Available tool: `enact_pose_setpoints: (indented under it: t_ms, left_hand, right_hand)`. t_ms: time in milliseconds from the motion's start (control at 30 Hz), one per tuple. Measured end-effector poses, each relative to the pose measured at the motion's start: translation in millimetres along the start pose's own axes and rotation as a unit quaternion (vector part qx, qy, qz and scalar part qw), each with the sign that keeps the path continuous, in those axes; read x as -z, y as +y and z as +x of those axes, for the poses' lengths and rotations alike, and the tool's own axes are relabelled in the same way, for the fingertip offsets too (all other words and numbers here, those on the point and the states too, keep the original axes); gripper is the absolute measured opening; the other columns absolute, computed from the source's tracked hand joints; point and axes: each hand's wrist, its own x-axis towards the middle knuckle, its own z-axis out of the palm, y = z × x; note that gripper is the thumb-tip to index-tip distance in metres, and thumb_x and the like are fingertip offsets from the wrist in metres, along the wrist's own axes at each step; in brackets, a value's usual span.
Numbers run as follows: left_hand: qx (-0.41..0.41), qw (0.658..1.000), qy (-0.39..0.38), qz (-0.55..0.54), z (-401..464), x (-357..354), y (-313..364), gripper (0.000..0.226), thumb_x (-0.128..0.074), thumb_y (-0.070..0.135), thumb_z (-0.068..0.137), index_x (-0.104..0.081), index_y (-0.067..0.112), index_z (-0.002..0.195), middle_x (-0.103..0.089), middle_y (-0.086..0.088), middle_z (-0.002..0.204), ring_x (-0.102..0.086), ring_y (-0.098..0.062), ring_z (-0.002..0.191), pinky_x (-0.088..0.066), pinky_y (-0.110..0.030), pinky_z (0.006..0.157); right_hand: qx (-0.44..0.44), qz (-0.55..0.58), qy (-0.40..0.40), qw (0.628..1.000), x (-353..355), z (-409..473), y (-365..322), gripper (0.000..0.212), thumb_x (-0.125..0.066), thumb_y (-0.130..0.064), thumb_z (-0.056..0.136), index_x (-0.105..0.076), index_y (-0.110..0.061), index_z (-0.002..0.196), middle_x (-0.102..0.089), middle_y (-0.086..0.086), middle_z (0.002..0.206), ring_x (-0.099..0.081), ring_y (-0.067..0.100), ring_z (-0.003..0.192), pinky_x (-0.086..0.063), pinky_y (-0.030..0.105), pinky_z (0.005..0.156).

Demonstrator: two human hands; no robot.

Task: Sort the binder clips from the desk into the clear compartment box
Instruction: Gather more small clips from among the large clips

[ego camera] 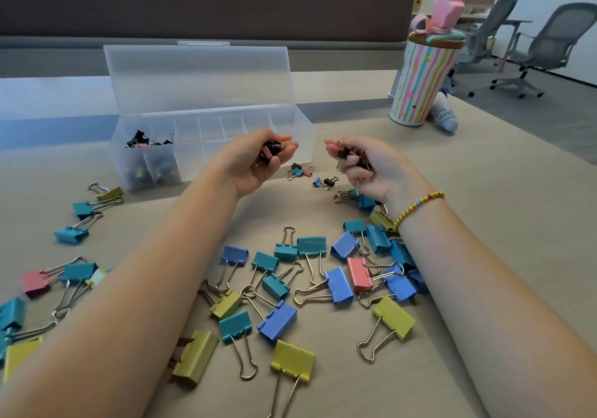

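Observation:
A clear compartment box (300, 133) stands open at the back left of the desk, lid upright. Small black clips (139, 139) lie in its left compartment. My left hand (258, 165), palm up just in front of the box, cups several small clips, black and pink. My right hand (365, 168) is closed around several small black clips. A few small clips (300, 172) lie on the desk between my hands. Several large blue, teal, yellow-green and pink binder clips (310, 288) are scattered over the near desk, partly under my forearms.
A striped cup (420, 88) with a pink topper stands at the back right, a white bottle (445, 117) lying beside it. A dark partition runs behind the desk. Office chairs (549, 46) stand beyond the right edge. More large clips (77, 223) lie at the left.

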Motion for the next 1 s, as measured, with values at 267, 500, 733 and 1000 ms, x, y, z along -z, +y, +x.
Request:
enact_pose_setpoints:
  t_ms: [267, 500, 733, 1000]
  left_hand:
    - [-0.008, 0.996, -0.031, 0.086, -1, -3, -3, 0.019, -0.043, 0.009, 0.097, -0.061, 0.008, 0.091, -0.057, 0.0, 0.065, -0.06, -0.003, 0.049, -0.041, -0.007, 0.039]
    - [-0.116, 0.838, 0.002, 0.533, 5, 3, -1, 0.028, -0.037, 0.013, 0.098, -0.063, 0.019, 0.106, -0.047, -0.001, 0.066, -0.043, -0.011, 0.046, -0.034, -0.016, 0.041]
    - [-0.106, 0.61, -0.007, 0.786, 5, 7, 2, 0.035, -0.046, 0.036, 0.096, -0.047, 0.018, 0.126, -0.058, -0.008, 0.115, -0.054, -0.017, 0.068, -0.04, -0.026, 0.065]
    - [-0.094, 0.583, -0.013, 0.807, 8, 2, -12, 0.032, -0.044, 0.029, 0.098, -0.05, 0.006, 0.119, -0.057, -0.013, 0.117, -0.051, -0.027, 0.1, -0.035, -0.029, 0.078]
  right_hand:
    - [0.001, 0.017, 0.033, 0.999, 3, -2, -2, 0.017, -0.042, -0.007, 0.097, -0.058, -0.002, 0.098, -0.064, 0.005, 0.082, -0.057, 0.003, 0.049, -0.032, 0.006, 0.031]
    - [0.101, -0.451, 0.091, 0.882, -2, 0, 1, 0.017, -0.046, -0.018, 0.097, -0.061, -0.016, 0.107, -0.056, -0.001, 0.071, -0.038, 0.008, 0.053, -0.031, 0.016, 0.04]
    - [0.147, -0.787, 0.098, 0.591, 4, 6, 7, 0.034, -0.049, -0.021, 0.097, -0.05, -0.023, 0.13, -0.056, 0.005, 0.127, -0.053, 0.023, 0.111, -0.043, 0.03, 0.086]
    - [0.118, -0.855, 0.054, 0.501, -5, 3, 8, 0.03, -0.047, -0.015, 0.097, -0.049, -0.023, 0.126, -0.057, 0.007, 0.12, -0.054, 0.025, 0.104, -0.045, 0.032, 0.079]
